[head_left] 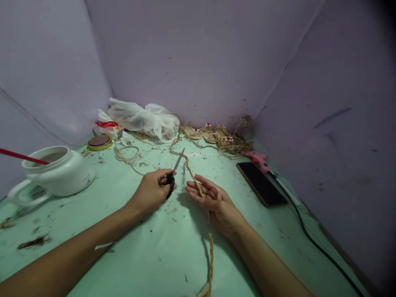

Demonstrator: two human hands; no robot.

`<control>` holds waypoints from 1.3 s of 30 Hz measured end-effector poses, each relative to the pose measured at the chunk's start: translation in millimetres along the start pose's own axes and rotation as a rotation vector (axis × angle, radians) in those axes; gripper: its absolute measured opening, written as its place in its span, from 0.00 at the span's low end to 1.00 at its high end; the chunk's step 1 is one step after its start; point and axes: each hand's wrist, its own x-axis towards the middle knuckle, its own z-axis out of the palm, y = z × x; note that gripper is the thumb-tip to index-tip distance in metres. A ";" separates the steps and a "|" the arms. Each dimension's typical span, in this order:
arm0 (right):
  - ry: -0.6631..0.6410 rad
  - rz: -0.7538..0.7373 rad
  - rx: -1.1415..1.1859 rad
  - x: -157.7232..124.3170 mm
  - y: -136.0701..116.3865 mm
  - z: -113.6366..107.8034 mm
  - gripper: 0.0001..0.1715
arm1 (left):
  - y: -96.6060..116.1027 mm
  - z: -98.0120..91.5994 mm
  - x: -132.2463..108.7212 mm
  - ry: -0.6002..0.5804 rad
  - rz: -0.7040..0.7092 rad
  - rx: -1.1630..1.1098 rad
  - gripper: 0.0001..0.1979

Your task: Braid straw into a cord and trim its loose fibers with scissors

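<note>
Black-handled scissors (pixel 170 180) are gripped in my left hand (pixel 151 187), their blades pointing up and away from me. Across the fingers of my right hand (pixel 216 202) lies a braided straw cord (pixel 211 251), with the thumb resting near it and the fingers loosely curled around it. The cord runs from the front edge of view, through that hand, and on toward the back of the table. The scissor tip is close to the cord, but I cannot tell whether they touch.
A white mug (pixel 72 171) with a red stick stands at left. Behind are a plastic bag (pixel 145 119), a round tin (pixel 100 142) and a heap of straw cords and woven discs (pixel 225 138). At right lie a phone (pixel 261 184), a pink glue gun (pixel 261 161) and its black cable (pixel 306 231).
</note>
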 end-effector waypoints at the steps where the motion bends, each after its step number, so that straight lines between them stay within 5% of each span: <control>1: -0.032 0.010 0.006 -1.0 1.0 0.9 0.31 | 0.9 2.9 0.2 -0.032 -0.071 -0.150 0.19; 5: -0.147 0.089 0.004 -3.9 6.3 4.4 0.35 | 2.2 18.5 4.0 -0.052 -0.209 -0.465 0.24; 9: -0.115 0.089 -0.015 -2.2 10.9 3.6 0.36 | -0.3 29.8 12.8 0.038 -0.214 -0.618 0.23; 14: -0.023 0.196 -0.124 1.9 13.3 -2.7 0.14 | -3.4 25.4 21.6 0.130 -0.125 -0.610 0.24; 24: -0.063 0.079 -0.208 -1.7 16.1 -1.5 0.13 | -3.9 32.4 20.3 0.098 -0.181 -0.506 0.19; 27: 0.059 0.052 -0.179 0.5 11.9 -3.1 0.15 | -4.5 21.7 19.3 0.036 -0.138 -0.338 0.16; 31: 0.222 -0.015 -0.164 5.9 3.2 -8.2 0.16 | -3.2 2.4 1.8 -0.033 0.250 0.288 0.13; 34: 0.255 -0.026 -0.141 8.0 -0.7 -10.5 0.16 | -3.0 -1.1 -14.6 -0.114 0.465 0.698 0.17; 39: 0.242 -0.052 -0.132 7.7 -0.4 -11.6 0.16 | -6.7 4.9 -21.4 -0.116 0.558 1.012 0.22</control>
